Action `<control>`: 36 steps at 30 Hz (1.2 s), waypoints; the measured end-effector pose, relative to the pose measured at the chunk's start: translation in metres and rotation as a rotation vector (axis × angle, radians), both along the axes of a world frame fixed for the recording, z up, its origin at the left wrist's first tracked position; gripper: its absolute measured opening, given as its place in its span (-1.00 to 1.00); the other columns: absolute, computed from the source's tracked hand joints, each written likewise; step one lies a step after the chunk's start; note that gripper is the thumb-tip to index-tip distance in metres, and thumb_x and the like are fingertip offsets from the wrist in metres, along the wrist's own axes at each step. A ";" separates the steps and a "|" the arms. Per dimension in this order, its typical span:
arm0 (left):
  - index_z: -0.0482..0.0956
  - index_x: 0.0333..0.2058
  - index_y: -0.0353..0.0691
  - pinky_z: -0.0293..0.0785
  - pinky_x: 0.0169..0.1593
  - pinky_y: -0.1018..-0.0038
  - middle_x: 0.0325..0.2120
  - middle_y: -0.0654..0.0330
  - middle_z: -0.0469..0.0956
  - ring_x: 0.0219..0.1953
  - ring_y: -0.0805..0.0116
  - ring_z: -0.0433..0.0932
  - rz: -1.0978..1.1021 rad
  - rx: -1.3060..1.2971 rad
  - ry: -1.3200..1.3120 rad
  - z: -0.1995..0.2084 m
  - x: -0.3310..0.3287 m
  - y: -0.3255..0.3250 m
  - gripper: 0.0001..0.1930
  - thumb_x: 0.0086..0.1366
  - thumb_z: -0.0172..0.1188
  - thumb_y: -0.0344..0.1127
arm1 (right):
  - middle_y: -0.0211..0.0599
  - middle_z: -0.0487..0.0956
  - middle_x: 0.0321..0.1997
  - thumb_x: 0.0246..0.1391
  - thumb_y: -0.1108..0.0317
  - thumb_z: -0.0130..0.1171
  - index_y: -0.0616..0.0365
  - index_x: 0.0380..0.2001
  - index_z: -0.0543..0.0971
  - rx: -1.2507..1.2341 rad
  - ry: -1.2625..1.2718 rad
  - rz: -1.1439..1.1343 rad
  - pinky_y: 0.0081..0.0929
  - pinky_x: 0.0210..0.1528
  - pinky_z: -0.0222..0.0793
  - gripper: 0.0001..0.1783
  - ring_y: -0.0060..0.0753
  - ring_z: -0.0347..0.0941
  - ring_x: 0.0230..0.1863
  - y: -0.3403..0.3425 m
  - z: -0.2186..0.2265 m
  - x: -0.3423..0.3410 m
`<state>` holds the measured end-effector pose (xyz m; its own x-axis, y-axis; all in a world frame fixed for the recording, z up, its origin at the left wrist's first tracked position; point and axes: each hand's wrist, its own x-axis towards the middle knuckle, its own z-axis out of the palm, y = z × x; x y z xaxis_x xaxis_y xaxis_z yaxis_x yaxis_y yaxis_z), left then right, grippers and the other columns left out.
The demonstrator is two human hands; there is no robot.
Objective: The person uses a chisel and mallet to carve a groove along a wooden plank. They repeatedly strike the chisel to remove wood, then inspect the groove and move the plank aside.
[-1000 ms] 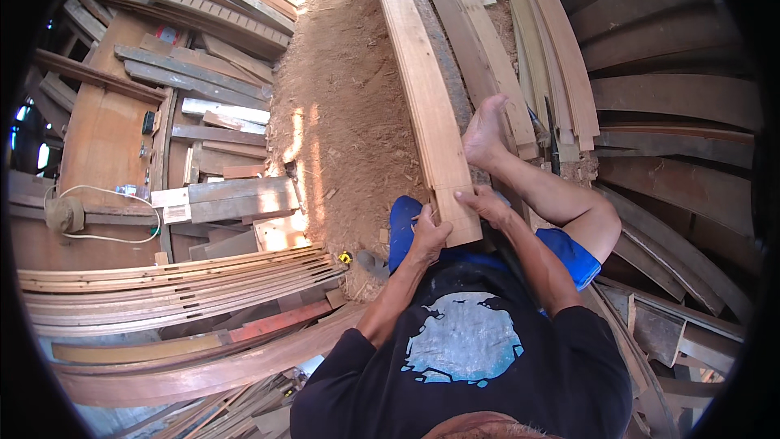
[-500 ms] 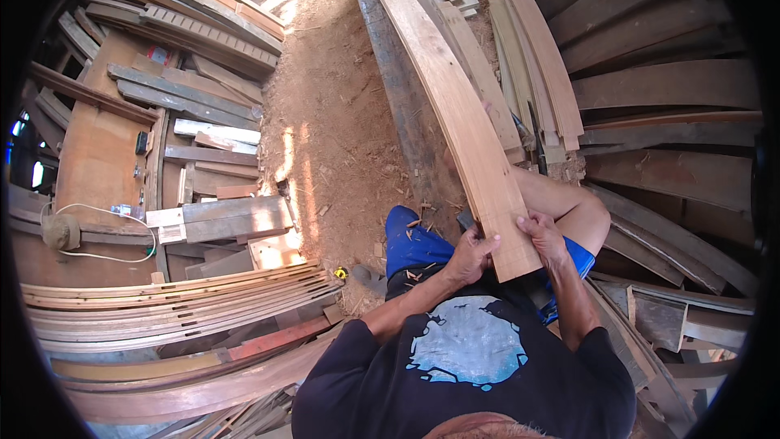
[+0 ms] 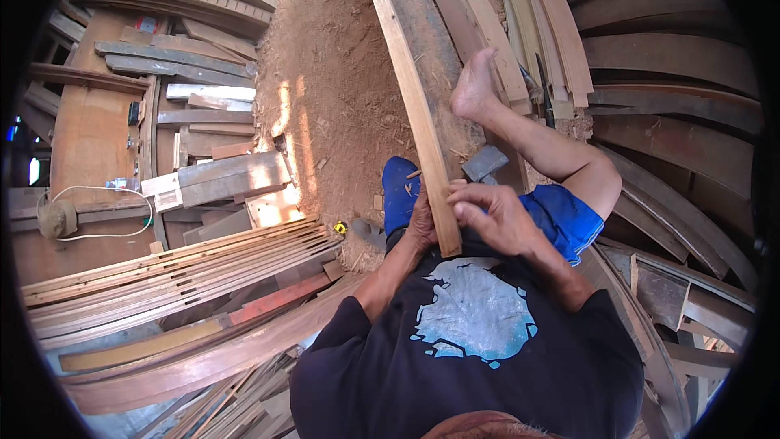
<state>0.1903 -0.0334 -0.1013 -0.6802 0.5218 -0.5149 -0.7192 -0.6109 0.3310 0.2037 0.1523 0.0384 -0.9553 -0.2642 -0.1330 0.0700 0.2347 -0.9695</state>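
Note:
A long wooden board (image 3: pixel 416 97) stands on its edge, its narrow side facing up, running from my lap away toward the top of the view. On its left side, close to the near end, my left hand (image 3: pixel 422 223) is closed around it, with the fingertips partly hidden. My right hand (image 3: pixel 496 219) is at the board's right side, its fingers half bent and apart and the fingertips by the upper edge. Just beyond that hand lies a small grey block (image 3: pixel 485 162).
Stacked planks (image 3: pixel 674 73) fill the right side. Timber offcuts (image 3: pixel 183 69) and a bundle of thin slats (image 3: pixel 179 272) lie on the left. Wood shavings and dust cover the ground (image 3: pixel 341 89). A yellow tape measure (image 3: pixel 340 228) rests near my left knee. My bare foot (image 3: pixel 475 85) is beside the board.
The board has turned from its flat face onto its edge, and its near end has shifted left. My right hand has loosened from its end. The grey block and my foot have come into view.

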 end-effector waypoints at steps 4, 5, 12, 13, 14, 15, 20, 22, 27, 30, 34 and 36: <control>0.56 -0.01 -0.27 0.57 -0.39 0.27 -0.52 0.15 0.51 -0.49 0.25 0.55 -0.093 -0.016 -0.061 -0.010 0.000 -0.047 -0.07 0.21 -0.05 0.62 | 0.22 0.59 0.08 0.21 0.04 0.22 0.33 -0.04 0.56 0.831 -0.141 0.033 0.02 0.16 0.42 -0.48 0.23 0.55 0.07 0.039 -0.072 -0.023; 0.56 -0.01 -0.27 0.58 -0.39 0.27 -0.53 0.15 0.51 -0.50 0.25 0.55 -0.102 -0.005 -0.061 -0.014 0.001 -0.054 -0.06 0.20 -0.06 0.63 | 0.20 0.61 0.02 0.17 0.05 0.25 0.33 -0.07 0.57 0.845 -0.217 0.052 0.00 0.11 0.43 -0.49 0.18 0.56 0.03 0.040 -0.090 -0.021; 0.56 -0.10 -0.26 0.59 -0.36 0.26 -0.54 0.15 0.50 -0.50 0.22 0.57 -0.162 0.040 -0.065 -0.018 0.016 -0.055 -0.05 0.20 -0.14 0.66 | 0.06 0.63 -0.32 -0.02 0.15 0.35 0.36 -0.23 0.59 0.409 -0.404 0.085 -0.15 -0.11 0.46 -0.55 -0.10 0.60 -0.25 0.063 -0.157 -0.022; 0.55 -0.10 -0.25 0.59 -0.34 0.25 -0.54 0.14 0.51 -0.48 0.19 0.58 -0.128 0.059 -0.060 -0.019 0.012 -0.053 -0.07 0.21 -0.14 0.65 | 0.06 0.63 -0.33 -0.03 0.17 0.36 0.36 -0.21 0.59 0.418 -0.324 0.070 -0.16 -0.11 0.47 -0.55 -0.08 0.61 -0.27 0.063 -0.138 -0.025; 0.54 -0.11 -0.24 0.60 -0.33 0.24 -0.53 0.13 0.52 -0.46 0.17 0.60 -0.106 0.078 -0.071 -0.019 0.016 -0.051 -0.09 0.23 -0.15 0.64 | 0.06 0.64 -0.33 -0.04 0.20 0.37 0.36 -0.20 0.59 0.424 -0.262 0.047 -0.16 -0.11 0.48 -0.55 -0.07 0.62 -0.30 0.060 -0.115 -0.019; 0.54 -0.11 -0.23 0.61 -0.31 0.24 -0.53 0.12 0.53 -0.44 0.15 0.62 -0.082 0.095 -0.073 -0.019 0.014 -0.050 -0.11 0.24 -0.15 0.63 | 0.06 0.63 -0.34 -0.02 0.24 0.36 0.35 -0.16 0.58 0.433 -0.195 0.021 -0.18 -0.14 0.48 -0.57 -0.06 0.62 -0.31 0.055 -0.087 -0.021; 0.50 -0.06 -0.21 0.53 0.12 0.15 -0.16 0.01 0.56 -0.04 0.05 0.58 -0.020 0.013 -0.111 -0.028 0.015 -0.044 -0.40 0.38 0.00 0.30 | 0.04 0.61 -0.36 0.09 0.43 0.28 0.25 -0.06 0.52 0.215 0.146 -0.025 -0.16 -0.22 0.50 -0.67 0.04 0.61 -0.31 0.019 0.026 -0.045; 0.49 -0.04 -0.22 0.43 0.28 0.11 -0.01 0.00 0.50 0.13 0.04 0.49 0.008 -0.008 -0.119 -0.028 0.015 -0.045 -0.50 0.42 0.07 0.17 | 0.00 0.57 -0.41 0.05 0.52 0.29 0.25 -0.17 0.50 0.269 0.288 0.047 -0.16 -0.29 0.45 -0.73 0.08 0.56 -0.38 0.003 0.027 -0.052; 0.47 0.05 -0.16 0.42 0.27 -0.05 0.11 0.13 0.45 0.26 0.14 0.40 -0.029 -0.064 -0.073 -0.046 0.018 -0.048 -0.28 0.39 -0.10 0.44 | 0.09 0.62 -0.39 0.10 0.39 0.26 0.20 -0.13 0.49 0.770 0.151 0.392 0.06 -0.27 0.45 -0.72 0.24 0.58 -0.27 -0.005 -0.002 -0.064; 0.42 0.16 -0.12 0.34 0.27 -0.24 0.16 0.15 0.39 0.35 0.11 0.28 -0.090 -0.094 -0.075 -0.044 0.025 -0.053 -0.20 0.33 -0.11 0.51 | 0.10 0.62 -0.42 0.18 0.23 0.19 0.18 -0.19 0.52 0.622 0.148 0.365 0.10 -0.25 0.44 -0.74 0.25 0.58 -0.28 -0.005 0.011 -0.063; 0.18 0.39 -0.07 0.25 0.29 -0.32 0.24 0.15 0.30 0.40 0.07 0.18 -0.072 -0.012 -0.022 -0.028 0.016 -0.047 0.02 0.21 -0.11 0.62 | 0.13 0.60 -0.40 0.12 0.32 0.26 0.22 -0.14 0.50 0.283 0.266 0.190 0.11 -0.27 0.39 -0.71 0.31 0.53 -0.30 -0.016 0.016 -0.043; 0.16 0.40 -0.06 0.28 0.27 -0.32 0.27 0.12 0.28 0.41 -0.01 0.18 -0.049 0.033 -0.069 -0.031 0.017 -0.050 0.01 0.21 -0.10 0.61 | 0.13 0.58 -0.42 0.13 0.33 0.24 0.23 -0.19 0.52 0.399 0.203 0.187 0.08 -0.28 0.40 -0.75 0.30 0.53 -0.30 -0.014 0.003 -0.045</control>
